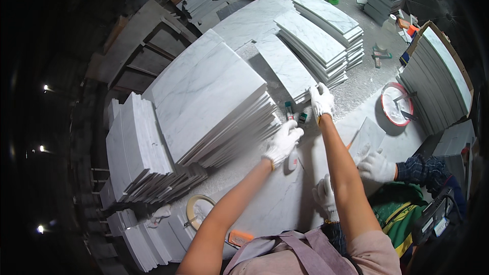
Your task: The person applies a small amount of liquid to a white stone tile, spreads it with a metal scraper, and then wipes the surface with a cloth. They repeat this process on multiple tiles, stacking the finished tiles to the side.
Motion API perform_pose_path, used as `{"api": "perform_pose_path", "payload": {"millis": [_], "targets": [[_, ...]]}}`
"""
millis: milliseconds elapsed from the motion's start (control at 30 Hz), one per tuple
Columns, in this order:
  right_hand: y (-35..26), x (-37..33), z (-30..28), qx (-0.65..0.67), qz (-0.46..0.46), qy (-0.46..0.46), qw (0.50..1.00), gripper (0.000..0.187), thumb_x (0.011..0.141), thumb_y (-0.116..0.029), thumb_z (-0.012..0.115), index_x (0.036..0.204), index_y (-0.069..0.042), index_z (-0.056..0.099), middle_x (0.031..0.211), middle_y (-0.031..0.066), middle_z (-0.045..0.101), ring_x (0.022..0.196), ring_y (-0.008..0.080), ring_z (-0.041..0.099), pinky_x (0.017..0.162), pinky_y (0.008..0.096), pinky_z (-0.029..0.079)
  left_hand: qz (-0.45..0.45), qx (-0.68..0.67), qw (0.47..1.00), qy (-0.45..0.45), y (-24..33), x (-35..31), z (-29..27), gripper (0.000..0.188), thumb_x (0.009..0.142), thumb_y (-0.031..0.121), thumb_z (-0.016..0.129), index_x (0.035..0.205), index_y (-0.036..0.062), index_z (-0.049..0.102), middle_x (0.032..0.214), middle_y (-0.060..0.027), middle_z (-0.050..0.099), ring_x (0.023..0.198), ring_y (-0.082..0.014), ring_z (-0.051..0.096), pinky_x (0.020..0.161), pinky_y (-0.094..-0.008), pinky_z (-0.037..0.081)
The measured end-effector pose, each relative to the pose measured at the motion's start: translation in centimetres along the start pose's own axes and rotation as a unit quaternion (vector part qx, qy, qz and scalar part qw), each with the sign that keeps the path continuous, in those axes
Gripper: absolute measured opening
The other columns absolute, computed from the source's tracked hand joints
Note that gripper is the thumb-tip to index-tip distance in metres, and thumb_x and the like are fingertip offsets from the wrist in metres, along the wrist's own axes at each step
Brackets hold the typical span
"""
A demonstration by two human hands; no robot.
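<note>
Apparently, the work in hand centres on the long tile (282,66), a pale, grey-veined strip lying on the dusty worktop (351,91), with a stack of big slabs (209,91) to its left and two stacks of narrower tiles (313,38) to its right. The right hand (322,101), in a white glove, is at the near right corner of the long tile; whether it pinches the edge or only rests there, I cannot tell. The left hand (284,145), gloved too, is nearer the wearer than the long tile, its fingers loosely apart and nothing visible in them. Just off the tile's near end are a small tube (289,111) and a little green box (303,117); farther toward the wearer is a white bottle (293,162). To the right of the long tile, well apart, sits a red-rimmed bucket (397,104) of white paste, and a co-worker (395,206) is nearer the wearer on that side.

The step looks like handling or lining up the tile's near end. The next move would seem to call for a sure grip on that edge, with the left hand brought up to support it.
</note>
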State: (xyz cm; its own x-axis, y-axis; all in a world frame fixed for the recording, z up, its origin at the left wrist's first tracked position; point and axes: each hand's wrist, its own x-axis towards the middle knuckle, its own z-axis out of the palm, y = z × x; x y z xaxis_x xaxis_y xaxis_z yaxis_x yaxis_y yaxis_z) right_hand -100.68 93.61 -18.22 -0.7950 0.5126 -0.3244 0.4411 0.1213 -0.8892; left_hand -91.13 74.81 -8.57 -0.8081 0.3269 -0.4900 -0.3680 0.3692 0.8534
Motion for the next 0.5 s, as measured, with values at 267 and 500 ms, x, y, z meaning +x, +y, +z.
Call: {"api": "perform_pose_path", "payload": {"millis": [267, 500], "targets": [[3.9, 2.8, 4.4, 0.260, 0.053, 0.097, 0.959, 0.061, 0.100, -0.031, 0.070, 0.151, -0.004, 0.050, 0.136, 0.0096, 0.063, 0.115, 0.0177, 0.061, 0.088, 0.0348, 0.056, -0.030, 0.059, 0.998, 0.004, 2.4, 5.0, 0.3, 0.049, 0.099, 0.032, 0.066, 0.137, 0.0007, 0.062, 0.106, -0.0099, 0.070, 0.081, -0.0144, 0.068, 0.073, -0.0312, 0.058], [4.6, 2.7, 5.3, 0.370, 0.069, 0.113, 0.919, 0.053, 0.100, -0.029, 0.073, 0.144, -0.008, 0.053, 0.106, 0.0023, 0.066, 0.086, 0.0123, 0.064, 0.072, 0.0326, 0.057, -0.025, 0.302, 0.951, 0.070, -1.7, 2.3, 0.1, 0.049, 0.096, 0.040, 0.071, 0.134, 0.0106, 0.058, 0.110, -0.0112, 0.069, 0.105, -0.0282, 0.069, 0.087, -0.0480, 0.058]]}}
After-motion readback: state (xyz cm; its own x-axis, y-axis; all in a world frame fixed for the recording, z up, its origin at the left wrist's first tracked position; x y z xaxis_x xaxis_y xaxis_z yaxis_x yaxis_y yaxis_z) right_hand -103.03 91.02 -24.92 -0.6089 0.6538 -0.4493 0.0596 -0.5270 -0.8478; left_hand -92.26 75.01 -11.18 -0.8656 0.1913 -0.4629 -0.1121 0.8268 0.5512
